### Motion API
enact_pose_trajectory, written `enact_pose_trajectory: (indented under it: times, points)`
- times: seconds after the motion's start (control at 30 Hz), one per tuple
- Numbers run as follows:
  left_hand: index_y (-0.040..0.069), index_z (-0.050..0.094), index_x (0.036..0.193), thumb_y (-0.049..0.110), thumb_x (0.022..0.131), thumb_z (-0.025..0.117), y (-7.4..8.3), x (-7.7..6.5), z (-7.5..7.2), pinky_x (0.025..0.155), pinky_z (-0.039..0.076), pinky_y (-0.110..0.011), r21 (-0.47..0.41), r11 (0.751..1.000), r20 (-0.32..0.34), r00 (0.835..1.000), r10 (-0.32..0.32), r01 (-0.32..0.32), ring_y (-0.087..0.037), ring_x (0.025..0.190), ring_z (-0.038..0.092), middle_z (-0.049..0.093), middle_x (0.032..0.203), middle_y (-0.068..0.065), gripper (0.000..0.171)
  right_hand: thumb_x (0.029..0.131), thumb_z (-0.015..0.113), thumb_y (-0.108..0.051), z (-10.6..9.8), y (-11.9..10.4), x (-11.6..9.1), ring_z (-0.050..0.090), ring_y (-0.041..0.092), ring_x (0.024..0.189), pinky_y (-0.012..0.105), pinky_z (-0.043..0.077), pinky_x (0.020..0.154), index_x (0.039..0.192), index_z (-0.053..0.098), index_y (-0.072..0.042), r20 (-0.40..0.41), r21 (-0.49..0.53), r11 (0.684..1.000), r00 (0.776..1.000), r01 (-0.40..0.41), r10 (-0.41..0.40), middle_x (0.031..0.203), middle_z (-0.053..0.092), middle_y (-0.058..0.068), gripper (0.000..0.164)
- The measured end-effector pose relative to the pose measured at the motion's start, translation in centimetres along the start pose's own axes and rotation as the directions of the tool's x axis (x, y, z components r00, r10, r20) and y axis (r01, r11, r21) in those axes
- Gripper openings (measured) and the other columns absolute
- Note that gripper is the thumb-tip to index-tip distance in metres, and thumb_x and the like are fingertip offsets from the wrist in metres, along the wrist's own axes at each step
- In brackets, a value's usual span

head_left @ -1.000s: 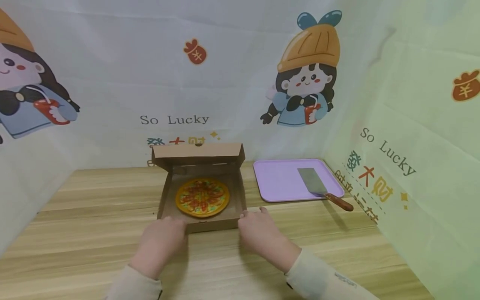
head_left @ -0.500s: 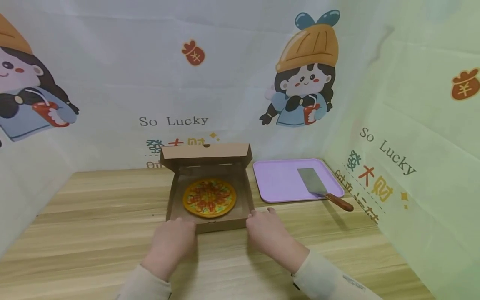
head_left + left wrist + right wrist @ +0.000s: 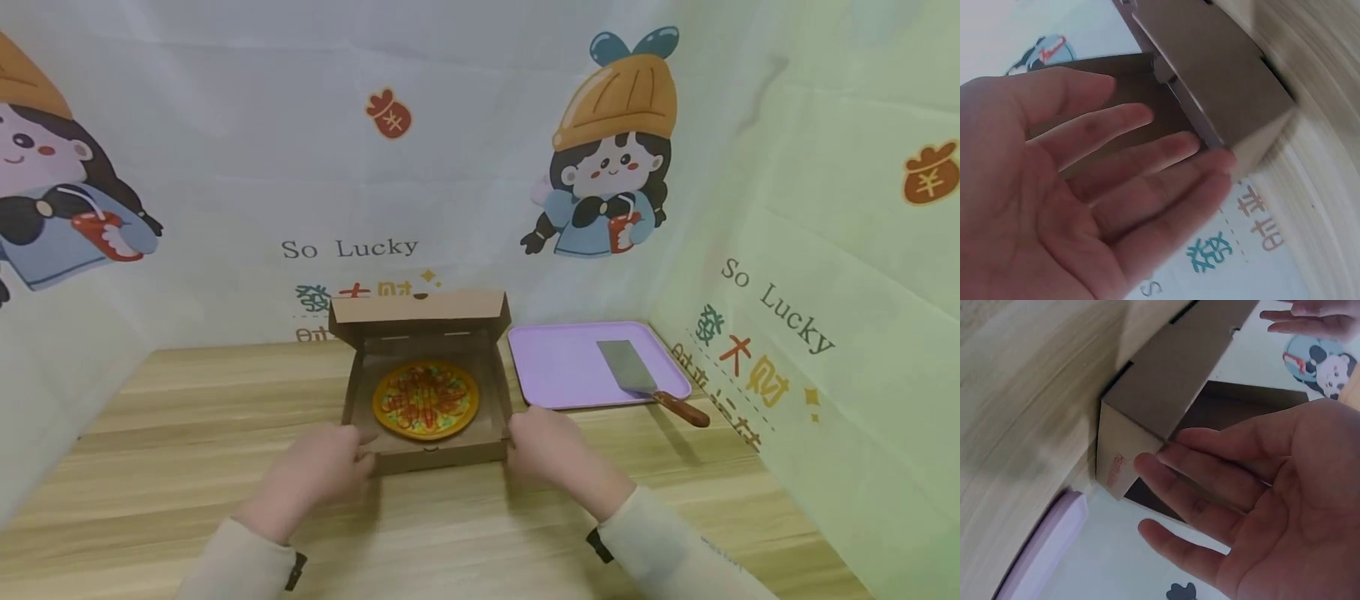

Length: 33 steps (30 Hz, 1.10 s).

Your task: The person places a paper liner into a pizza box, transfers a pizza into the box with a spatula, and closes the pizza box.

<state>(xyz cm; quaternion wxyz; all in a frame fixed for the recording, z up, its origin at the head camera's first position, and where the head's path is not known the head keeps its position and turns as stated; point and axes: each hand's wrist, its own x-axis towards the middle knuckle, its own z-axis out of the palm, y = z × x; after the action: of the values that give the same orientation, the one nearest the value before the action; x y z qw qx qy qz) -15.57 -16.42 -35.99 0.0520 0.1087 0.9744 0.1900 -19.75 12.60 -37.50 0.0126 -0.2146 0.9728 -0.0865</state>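
An open cardboard pizza box (image 3: 442, 456) stands on the table with its lid (image 3: 420, 308) raised at the back. Inside lies a round pizza (image 3: 425, 400) with red and green toppings. At the box's front left corner is my left hand (image 3: 318, 467); in the left wrist view its fingers (image 3: 1166, 187) are spread and loosely extended beside the cardboard. My right hand (image 3: 551, 446) is at the front right corner. In the right wrist view its fingers (image 3: 1191, 500) are loosely extended, some fingertips at the box corner, and do not visibly grip it.
Right of the box, a purple tray (image 3: 555, 367) lies near the back wall. A spatula (image 3: 626, 367) with a wooden handle rests on it, the handle reaching past the tray's front edge. Printed cloth (image 3: 465, 200) hangs behind and to the right of the wooden table (image 3: 195, 442).
The box with the pizza has slid right, closer to the tray, both hands moving along with it. Since half a second ago my left hand has shifted left and its fingers have loosened.
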Motion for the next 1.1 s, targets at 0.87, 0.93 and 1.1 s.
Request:
enact_pose_trajectory:
  times: [0.87,0.93,1.1]
  points:
    - [0.015,0.003,0.173,0.062,0.112,0.021,-1.7,4.9,-8.3,0.13,0.023,-0.07,-0.452,0.892,-0.248,0.963,-0.101,-0.023,-0.051,0.16,0.027,0.023,0.175,-0.026,0.078,0.109,0.041,-0.017,-7.3,1.1,5.1,0.049,0.035,0.152,0.05,0.043,0.127,0.165,0.033,0.002,-0.219,0.553,0.833,0.965,-0.001,0.147,0.164,0.047,0.024,0.059]
    - [0.014,0.004,0.173,0.061,0.112,0.022,-1.7,4.7,-8.3,0.13,0.024,-0.07,-0.459,0.888,-0.252,0.962,-0.102,-0.026,-0.051,0.16,0.027,0.022,0.175,-0.027,0.078,0.11,0.039,-0.018,-7.2,1.0,4.9,0.06,0.038,0.138,0.049,0.053,0.114,0.166,0.03,0.001,-0.196,0.57,0.822,0.971,-0.004,0.141,0.165,0.045,0.025,0.06]
    - [0.011,0.007,0.172,0.062,0.112,0.022,-2.1,4.3,-7.9,0.127,0.031,-0.07,-0.452,0.892,-0.246,0.964,-0.104,-0.019,-0.053,0.157,0.034,0.028,0.171,-0.031,0.08,0.112,0.039,-0.023,-7.0,0.8,4.3,0.062,0.037,0.138,0.046,0.055,0.105,0.167,0.025,0.0,-0.152,0.555,0.831,0.977,-0.041,0.149,0.163,0.048,0.025,0.062]
